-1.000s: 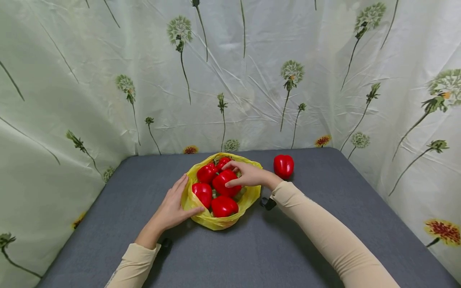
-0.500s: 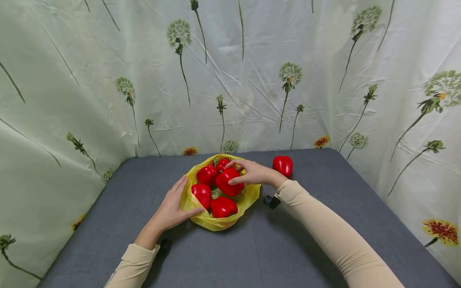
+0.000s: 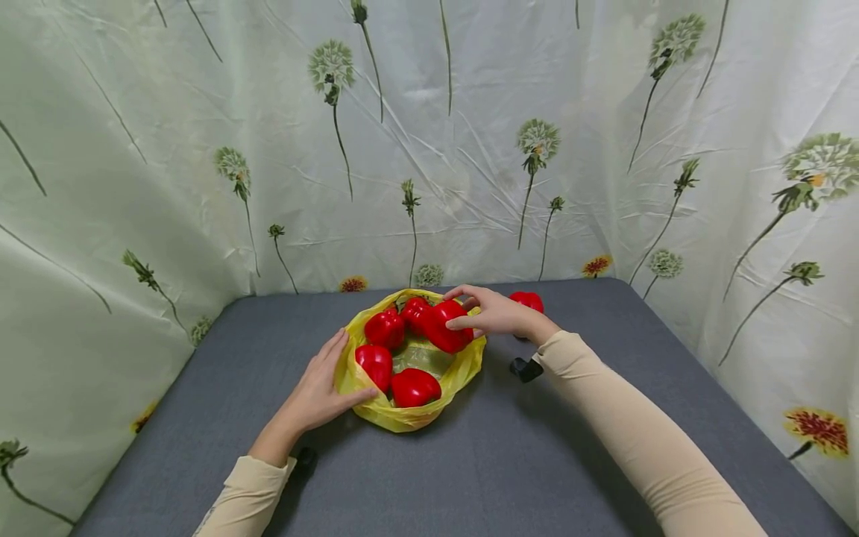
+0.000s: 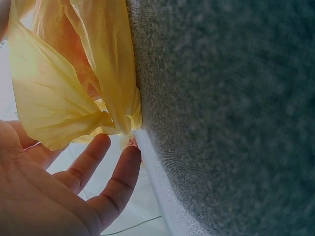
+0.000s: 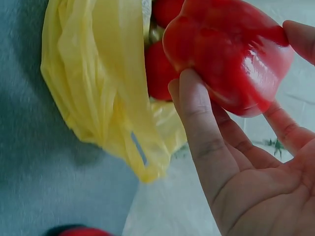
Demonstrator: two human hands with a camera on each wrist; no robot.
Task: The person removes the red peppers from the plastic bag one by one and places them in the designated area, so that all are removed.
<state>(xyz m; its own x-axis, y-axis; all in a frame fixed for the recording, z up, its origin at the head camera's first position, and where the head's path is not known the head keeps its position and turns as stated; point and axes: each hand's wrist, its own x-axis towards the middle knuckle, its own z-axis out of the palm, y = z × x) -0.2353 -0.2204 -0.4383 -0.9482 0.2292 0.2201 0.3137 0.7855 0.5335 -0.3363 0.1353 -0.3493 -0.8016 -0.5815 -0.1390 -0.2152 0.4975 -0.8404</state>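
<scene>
A yellow plastic bag point(image 3: 472, 371) stands with its mouth spread wide on the table, holding several red bell peppers point(image 3: 415, 388). My right hand point(image 3: 496, 313) grips one bell pepper point(image 3: 450, 328) at the bag's back right rim. In the right wrist view, the thumb and fingers curve round this glossy pepper point(image 5: 231, 54), above the bag's side point(image 5: 98, 73). My left hand point(image 3: 323, 388) rests against the left side of the bag, its thumb over the front rim. The left wrist view shows its fingers point(image 4: 120, 184) fairly straight beside the yellow plastic point(image 4: 49, 88).
Another red bell pepper point(image 3: 528, 300) lies on the dark grey table point(image 3: 463, 477) right of the bag, partly hidden behind my right hand. A pale curtain point(image 3: 470, 149) with printed dandelions hangs along the back and sides of the table.
My right hand has lifted the bell pepper from the middle of the bag and carried it right toward the rim, baring the bag's bottom. My left hand has stayed in place.
</scene>
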